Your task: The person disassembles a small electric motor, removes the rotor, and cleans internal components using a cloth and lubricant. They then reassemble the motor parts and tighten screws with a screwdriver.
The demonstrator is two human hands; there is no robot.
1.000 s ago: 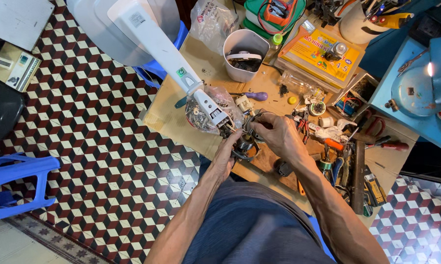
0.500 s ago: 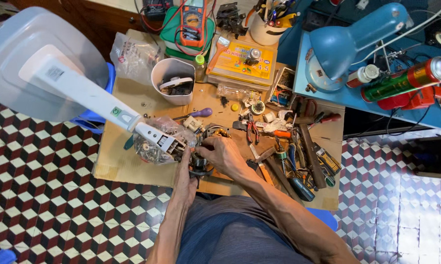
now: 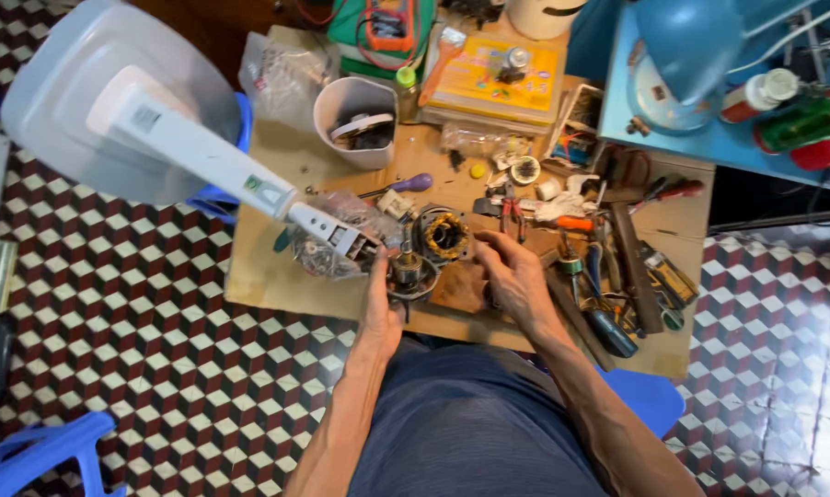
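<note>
Low wooden desk (image 3: 268, 276) on checkered tile floor (image 3: 111, 350), crowded with tools. Left hand (image 3: 383, 308) lies at the near edge, fingers curled against a small metal motor rotor (image 3: 406, 270); whether they clamp it, cannot tell. Right hand (image 3: 512, 271) rests just right of it, fingers spread apart and bent, holding nothing, tips near a round stator with copper windings (image 3: 445, 236). White fan stand (image 3: 203, 156) with a small green label slants from upper left; its grey end sits just left of the rotor, over a crumpled clear bag of parts (image 3: 328, 258). Behind: grey cup (image 3: 352, 115), purple-handled screwdriver (image 3: 406, 184), flat yellow box (image 3: 502, 78) with a printed lid, green tray with an orange multimeter (image 3: 387, 23). Clear plastic bag (image 3: 282, 69) at far left corner. Pliers and screwdrivers (image 3: 608, 276) heaped right of the right hand. Blue lamp (image 3: 682, 46) on a blue surface, upper right.
</note>
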